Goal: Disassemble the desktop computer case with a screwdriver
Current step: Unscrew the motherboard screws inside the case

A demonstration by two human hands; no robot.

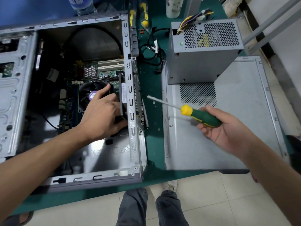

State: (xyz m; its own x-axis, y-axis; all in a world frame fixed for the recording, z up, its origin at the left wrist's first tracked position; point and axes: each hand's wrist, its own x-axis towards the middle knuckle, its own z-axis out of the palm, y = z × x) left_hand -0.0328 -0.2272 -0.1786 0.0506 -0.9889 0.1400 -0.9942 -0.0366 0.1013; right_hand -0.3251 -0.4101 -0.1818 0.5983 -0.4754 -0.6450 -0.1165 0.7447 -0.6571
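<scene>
Grey steel desktop computer case lies open under the left hand, whose fingers grip a black rear fan. Right hand loosely holds the green-and-yellow screwdriver just beside; its tip could gouge the green motherboard beyond.

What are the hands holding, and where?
The right hand grips the screwdriver by its green handle. The left hand grips a black fan by its edge.

A water bottle and a white cup stand at the green table's far edge.
</scene>
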